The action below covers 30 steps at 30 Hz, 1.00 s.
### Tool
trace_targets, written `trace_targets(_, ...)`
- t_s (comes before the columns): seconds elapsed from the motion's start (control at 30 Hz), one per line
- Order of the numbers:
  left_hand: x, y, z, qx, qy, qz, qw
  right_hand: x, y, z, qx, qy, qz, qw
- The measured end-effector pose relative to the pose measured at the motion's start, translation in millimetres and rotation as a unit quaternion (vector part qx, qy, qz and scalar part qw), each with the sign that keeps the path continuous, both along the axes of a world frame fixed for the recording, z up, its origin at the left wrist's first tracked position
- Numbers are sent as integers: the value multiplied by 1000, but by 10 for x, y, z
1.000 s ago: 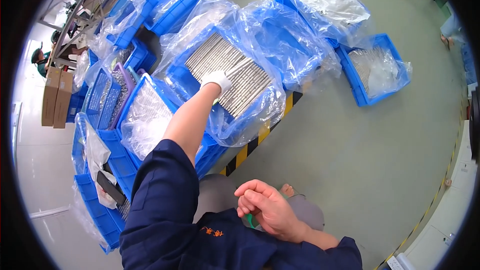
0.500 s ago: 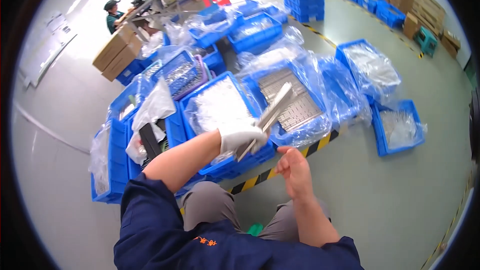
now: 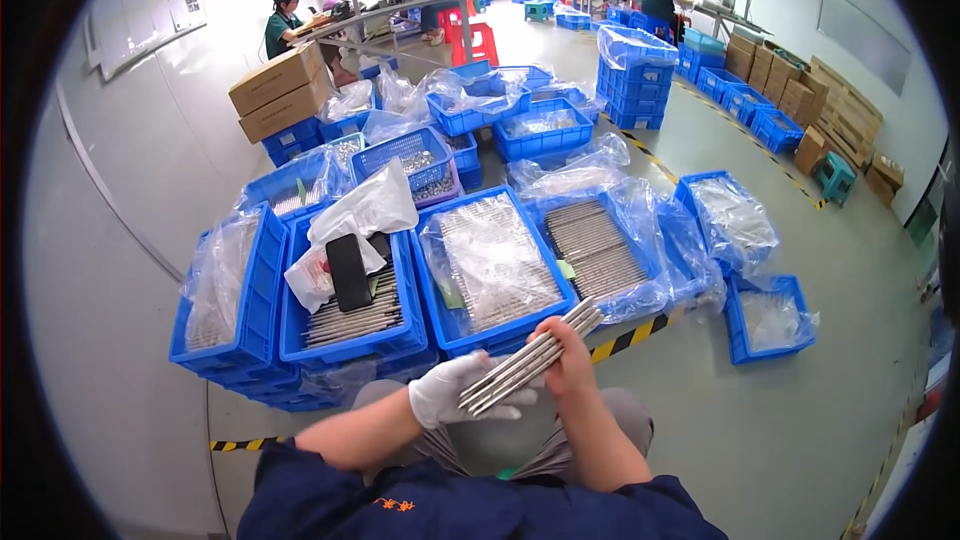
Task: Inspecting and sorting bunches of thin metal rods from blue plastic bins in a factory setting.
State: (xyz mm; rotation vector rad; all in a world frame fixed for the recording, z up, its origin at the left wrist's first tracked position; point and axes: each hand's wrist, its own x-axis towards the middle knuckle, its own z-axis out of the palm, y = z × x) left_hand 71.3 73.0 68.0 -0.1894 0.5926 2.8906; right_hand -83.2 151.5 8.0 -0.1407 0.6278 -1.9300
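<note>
The right-hand grip (image 3: 568, 362) closes round a bundle of slim metal rods (image 3: 514, 371), their lower ends leftward across the spread, gloved left hand (image 3: 441, 395); uneven squeezing could let outer rods slide free.

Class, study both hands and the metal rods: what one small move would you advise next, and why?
I'd probably curl the gloved left hand around the metal rods: it looks open beneath their lower ends, while the bare right hand grips them nearer their upper ends, so the bundle may splay.
</note>
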Motion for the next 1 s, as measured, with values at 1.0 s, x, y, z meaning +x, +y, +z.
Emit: trace_targets(1.0,-535,-721,-504,-555,-139,165,803,-650,-450,-137,252,415,95,869)
